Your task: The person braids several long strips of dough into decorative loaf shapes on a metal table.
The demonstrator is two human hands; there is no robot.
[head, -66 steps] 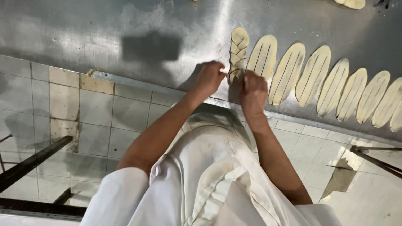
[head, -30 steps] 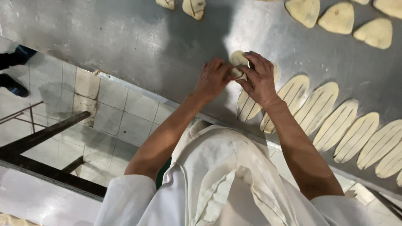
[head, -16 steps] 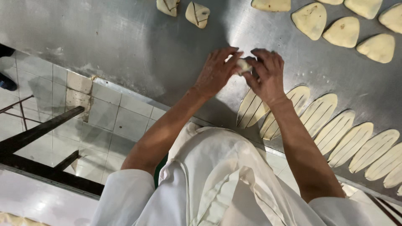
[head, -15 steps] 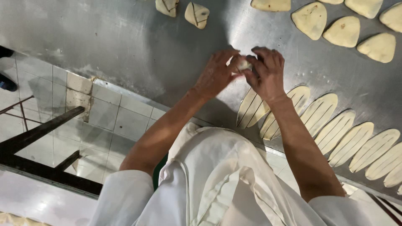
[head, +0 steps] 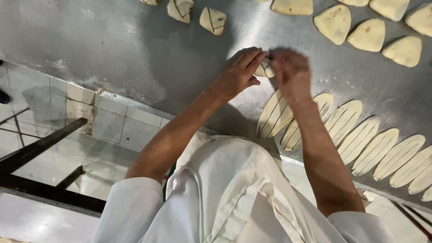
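Nearest the camera, a white garment point(head: 234, 198) fills the lower middle of the view and hides the person's body; both bare forearms rise from its short sleeves toward the bench point(head: 112, 49), a steel surface whose near edge runs diagonally from upper left to lower right. Below that edge lie a pale tiled floor point(head: 108, 130) and dark metal bars point(head: 36, 150), partly cut off at the left.

Just inside the near edge of the bench, a row of flat oval dough strips point(head: 351, 128) with scored lengthwise lines lies side by side, each overlapping or touching the next. The right forearm covers part of the second strip, and the row runs out of view at the right.

Further in, the left hand point(head: 238, 74) and the right hand point(head: 291, 74) meet over a small dough piece point(head: 263, 69). Both are closed on it, the left fingers extended along its near side, the right hand clenched and motion-blurred. Only a pale sliver of the piece shows between them; its shape cannot be made out, nor whether it touches the bench.

Toward the far edge, folded dough parcels point(head: 212, 20) with dark lines sit at upper left, one cut off. At far right, rounded triangular dough pieces point(head: 334, 22) lie close together, several cropped by the frame.
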